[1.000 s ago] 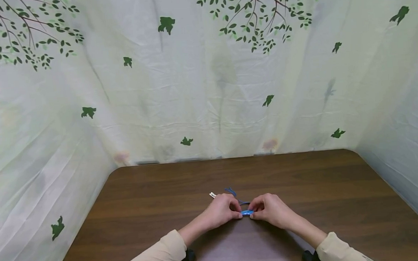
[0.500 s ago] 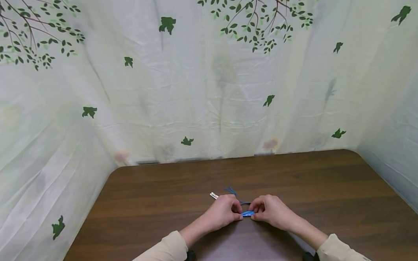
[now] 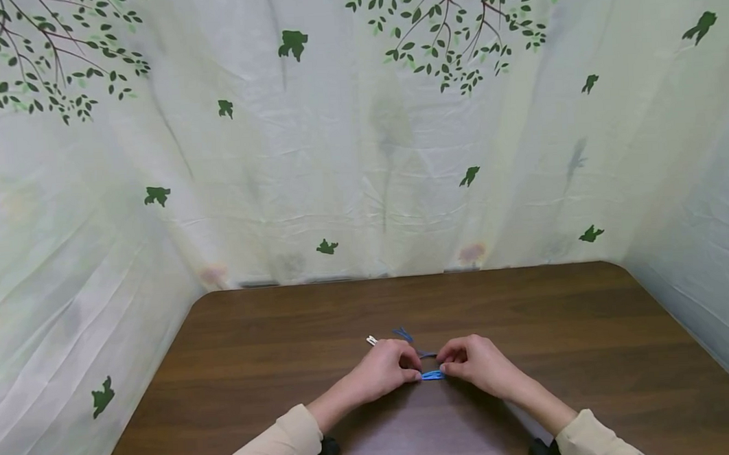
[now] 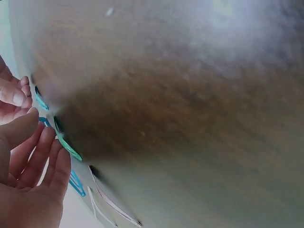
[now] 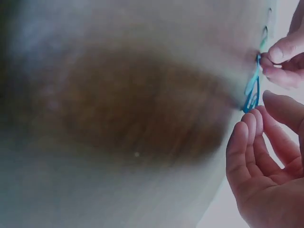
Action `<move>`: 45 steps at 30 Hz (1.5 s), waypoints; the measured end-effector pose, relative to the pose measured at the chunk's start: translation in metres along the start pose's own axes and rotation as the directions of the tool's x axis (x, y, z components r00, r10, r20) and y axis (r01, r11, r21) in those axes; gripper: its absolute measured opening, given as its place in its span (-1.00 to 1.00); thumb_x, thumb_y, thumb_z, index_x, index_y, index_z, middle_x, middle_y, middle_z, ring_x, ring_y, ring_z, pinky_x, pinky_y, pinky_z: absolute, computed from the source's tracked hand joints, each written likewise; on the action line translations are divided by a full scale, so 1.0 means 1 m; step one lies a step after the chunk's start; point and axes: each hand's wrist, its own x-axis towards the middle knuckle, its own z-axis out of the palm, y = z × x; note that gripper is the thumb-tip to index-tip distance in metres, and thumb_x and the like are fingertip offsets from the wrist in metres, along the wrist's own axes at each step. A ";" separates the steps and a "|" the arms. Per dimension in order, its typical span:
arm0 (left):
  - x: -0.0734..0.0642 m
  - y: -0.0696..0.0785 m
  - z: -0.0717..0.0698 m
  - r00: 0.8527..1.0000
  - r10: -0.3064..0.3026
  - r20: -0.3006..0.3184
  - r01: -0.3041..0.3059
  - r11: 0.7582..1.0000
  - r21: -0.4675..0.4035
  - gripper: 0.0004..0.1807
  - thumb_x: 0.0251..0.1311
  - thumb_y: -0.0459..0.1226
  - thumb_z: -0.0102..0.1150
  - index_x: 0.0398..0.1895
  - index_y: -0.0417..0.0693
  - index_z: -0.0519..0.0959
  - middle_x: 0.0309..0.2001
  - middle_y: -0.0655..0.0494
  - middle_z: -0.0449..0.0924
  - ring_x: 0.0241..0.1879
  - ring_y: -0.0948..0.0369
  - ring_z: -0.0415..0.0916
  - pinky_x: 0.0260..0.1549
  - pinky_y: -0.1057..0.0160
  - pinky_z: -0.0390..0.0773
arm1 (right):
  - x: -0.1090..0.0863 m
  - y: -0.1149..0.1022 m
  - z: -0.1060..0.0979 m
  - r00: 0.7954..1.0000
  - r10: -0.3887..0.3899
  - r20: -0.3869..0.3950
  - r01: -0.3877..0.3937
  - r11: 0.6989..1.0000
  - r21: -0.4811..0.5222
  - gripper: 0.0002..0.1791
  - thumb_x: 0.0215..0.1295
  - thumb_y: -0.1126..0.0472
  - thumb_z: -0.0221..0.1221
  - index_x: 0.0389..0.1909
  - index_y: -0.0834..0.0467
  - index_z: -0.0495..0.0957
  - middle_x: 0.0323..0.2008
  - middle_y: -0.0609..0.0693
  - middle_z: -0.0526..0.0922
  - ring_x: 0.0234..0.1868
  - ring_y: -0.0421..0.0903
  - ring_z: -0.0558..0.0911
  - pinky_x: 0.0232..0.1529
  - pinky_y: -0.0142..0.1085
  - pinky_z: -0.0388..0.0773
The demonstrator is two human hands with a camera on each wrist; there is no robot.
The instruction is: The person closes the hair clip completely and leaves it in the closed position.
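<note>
A blue snap hair clip point(image 3: 433, 375) lies between my two hands close over the table. The thumb and fingers of my left hand point(image 3: 387, 369) pinch its left end. At the right end is my right hand point(image 3: 478, 367); in the right wrist view its thumb and fingertips stand apart, with the tip of the clip point(image 5: 251, 97) right at the fingertips. A green hair clip point(image 4: 69, 145) shows beside the left fingers in the left wrist view, and another blue one point(image 4: 76, 184) below it. The left fingers partly hide the held end.
Past the hands on the brown wooden table point(image 3: 283, 328) lie a white clip point(image 3: 371, 339), a blue clip point(image 3: 402, 334) and a darker blue one point(image 3: 429, 355). A leaf-patterned cloth point(image 3: 336, 153) hangs behind the table and along both sides.
My right hand has shifted slightly right and up, uncovering more of the blue hair clip's right end. My left hand stays nearly in place at the other end.
</note>
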 end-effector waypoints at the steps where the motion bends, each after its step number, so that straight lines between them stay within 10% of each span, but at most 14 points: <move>1: -0.001 -0.001 -0.001 1.000 -0.010 -0.007 0.009 1.000 -0.017 -0.94 0.05 -0.33 0.44 -0.42 -0.05 0.72 -0.46 0.38 0.58 -0.41 0.44 0.44 -0.37 0.45 0.45 | 0.000 0.000 0.000 1.000 0.007 -0.008 -0.007 1.000 0.008 -0.92 0.22 0.22 0.34 -0.28 0.11 0.68 -0.47 -0.19 0.62 -0.41 -0.20 0.58 -0.39 -0.35 0.50; 14: -0.008 -0.008 -0.013 0.993 -0.063 -0.104 0.051 0.992 -0.112 -0.93 0.07 -0.37 0.41 -0.36 -0.10 0.73 -0.39 0.31 0.62 -0.36 0.38 0.50 -0.30 0.38 0.52 | 0.007 0.000 -0.003 0.996 -0.029 -0.083 0.024 0.998 -0.063 -0.87 0.23 0.24 0.34 -0.20 0.10 0.69 -0.36 -0.22 0.65 -0.33 -0.22 0.60 -0.29 -0.33 0.53; 45: -0.007 -0.009 -0.012 0.981 -0.145 -0.126 0.137 0.988 -0.070 -0.93 0.04 -0.43 0.39 -0.45 -0.11 0.68 -0.55 0.30 0.58 -0.51 0.41 0.46 -0.45 0.39 0.49 | 0.030 0.004 0.003 0.998 -0.061 0.017 0.062 0.989 -0.134 -0.96 0.17 0.26 0.37 -0.38 0.06 0.71 -0.54 -0.26 0.60 -0.47 -0.29 0.52 -0.39 -0.35 0.48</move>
